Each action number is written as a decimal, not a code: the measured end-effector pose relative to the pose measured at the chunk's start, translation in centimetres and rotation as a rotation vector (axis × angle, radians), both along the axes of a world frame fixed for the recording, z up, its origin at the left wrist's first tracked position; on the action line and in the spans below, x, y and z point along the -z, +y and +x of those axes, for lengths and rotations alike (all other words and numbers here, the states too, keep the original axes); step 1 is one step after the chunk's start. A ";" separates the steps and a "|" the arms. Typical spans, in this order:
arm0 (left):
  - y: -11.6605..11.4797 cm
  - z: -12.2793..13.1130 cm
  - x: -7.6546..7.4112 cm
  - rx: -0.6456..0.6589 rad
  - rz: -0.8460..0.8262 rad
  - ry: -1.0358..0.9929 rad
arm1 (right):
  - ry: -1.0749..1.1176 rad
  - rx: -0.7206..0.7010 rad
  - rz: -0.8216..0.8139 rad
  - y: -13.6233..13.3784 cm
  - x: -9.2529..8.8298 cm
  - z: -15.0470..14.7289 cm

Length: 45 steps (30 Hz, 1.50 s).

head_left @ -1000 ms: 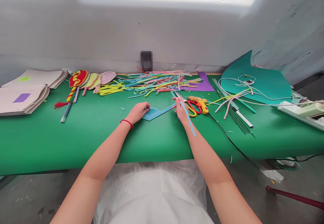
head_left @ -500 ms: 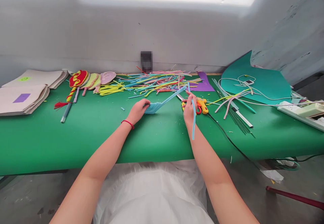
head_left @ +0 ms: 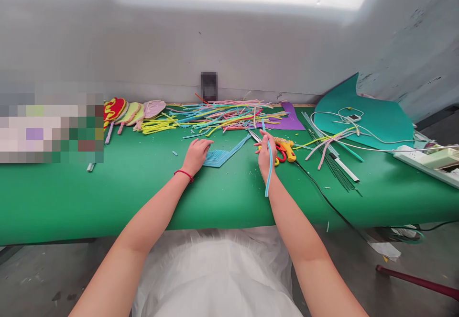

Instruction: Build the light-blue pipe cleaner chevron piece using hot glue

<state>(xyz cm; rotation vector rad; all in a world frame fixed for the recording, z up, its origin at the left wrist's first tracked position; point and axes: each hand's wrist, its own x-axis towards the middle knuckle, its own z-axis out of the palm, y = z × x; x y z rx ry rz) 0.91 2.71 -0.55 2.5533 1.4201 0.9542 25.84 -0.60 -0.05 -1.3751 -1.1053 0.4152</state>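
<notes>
A flat piece of light-blue pipe cleaners (head_left: 219,158), laid side by side with a bend and long ends, rests on the green table. Beside its left end is my left hand (head_left: 197,155), fingers stretched out and holding nothing; its thumb is partly hidden. My right hand (head_left: 266,154) is closed around a single light-blue pipe cleaner (head_left: 268,176), which hangs down over the wrist and sticks up past the fingers. Scissors (head_left: 254,136) lie just behind this hand, partly covered by it. A yellow glue gun (head_left: 288,148) lies to its right.
Mixed pipe cleaners (head_left: 229,116) are heaped at the back, with purple sheet (head_left: 292,118) beside them. Finished pipe-cleaner shapes (head_left: 154,109) lie at left. Green sheet (head_left: 380,121), thin wires (head_left: 337,173) and a power strip (head_left: 426,164) occupy the right. The glue gun's cord (head_left: 322,195) crosses the front edge.
My left hand has let go of the blue pipe-cleaner piece, which has come down flat on the table. My right hand has shifted slightly left, keeping its pipe cleaner.
</notes>
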 end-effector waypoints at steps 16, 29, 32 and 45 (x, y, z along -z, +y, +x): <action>-1.7 0.8 -1.4 -0.070 -0.060 0.300 | -0.192 -0.282 -0.339 -0.1 0.7 -0.7; -1.4 1.4 0.4 0.060 -0.038 0.336 | -0.123 -0.282 -0.298 0.0 1.0 -0.7; -1.2 1.4 0.5 0.063 -0.041 0.347 | -0.112 -0.285 -0.285 0.1 1.1 -0.7; -1.3 1.2 -0.7 -0.009 0.026 0.094 | 0.265 -0.554 -0.236 0.0 0.0 -0.8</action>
